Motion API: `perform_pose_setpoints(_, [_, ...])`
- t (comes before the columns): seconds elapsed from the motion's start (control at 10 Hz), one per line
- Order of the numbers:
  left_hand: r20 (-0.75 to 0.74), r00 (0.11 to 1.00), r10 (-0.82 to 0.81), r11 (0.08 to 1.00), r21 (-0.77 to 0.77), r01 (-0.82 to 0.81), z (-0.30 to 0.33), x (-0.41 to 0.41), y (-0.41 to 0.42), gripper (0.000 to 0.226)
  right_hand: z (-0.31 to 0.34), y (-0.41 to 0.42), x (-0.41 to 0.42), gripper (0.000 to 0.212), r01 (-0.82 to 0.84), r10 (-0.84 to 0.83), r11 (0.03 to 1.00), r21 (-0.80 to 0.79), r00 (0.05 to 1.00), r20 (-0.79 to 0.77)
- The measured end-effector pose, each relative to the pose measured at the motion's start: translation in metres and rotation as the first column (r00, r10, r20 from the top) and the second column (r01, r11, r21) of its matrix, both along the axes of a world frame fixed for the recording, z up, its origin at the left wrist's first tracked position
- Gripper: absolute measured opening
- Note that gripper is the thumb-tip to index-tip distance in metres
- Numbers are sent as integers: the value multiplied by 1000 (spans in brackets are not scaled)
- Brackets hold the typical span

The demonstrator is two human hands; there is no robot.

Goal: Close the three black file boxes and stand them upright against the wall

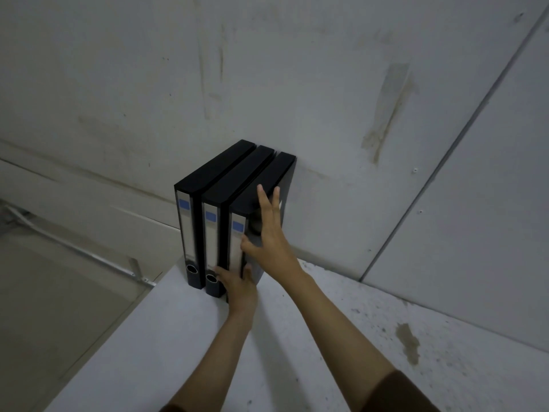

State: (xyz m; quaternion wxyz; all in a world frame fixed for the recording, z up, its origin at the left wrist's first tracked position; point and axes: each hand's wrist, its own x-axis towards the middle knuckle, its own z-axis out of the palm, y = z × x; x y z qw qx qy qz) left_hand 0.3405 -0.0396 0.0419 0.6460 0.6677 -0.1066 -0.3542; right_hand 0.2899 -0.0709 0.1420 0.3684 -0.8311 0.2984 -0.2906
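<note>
Three boxes [237,176] are closed and upright, packed side by side with backs at the wall [326,99] and spines facing away from it. Both hands are on the right box [276,173]. The right hand [269,239] lies flat on its outer side with straight fingers. The left hand [239,288] covers the foot of its spine, and I can't tell if that's a grip or just a push. I'd guess any last nudge goes straight at the wall, along the box's long axis. The table [208,352] ends just past the left box [214,168], with open room on the right.
</note>
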Motion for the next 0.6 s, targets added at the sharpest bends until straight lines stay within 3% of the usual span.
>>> perform_pose_setpoints(0.4, [69, 998, -2, 999, 42, -1, 37, -19, 19, 72, 4, 14, -28, 94, -17, 13, 996, 86, 999, 51])
perform_pose_setpoints(0.6, [115, 992, 44, 999, 27, -48, 64, -60, 30, 58, 12, 21, -77, 85, 4, -8, 996, 92, 999, 40])
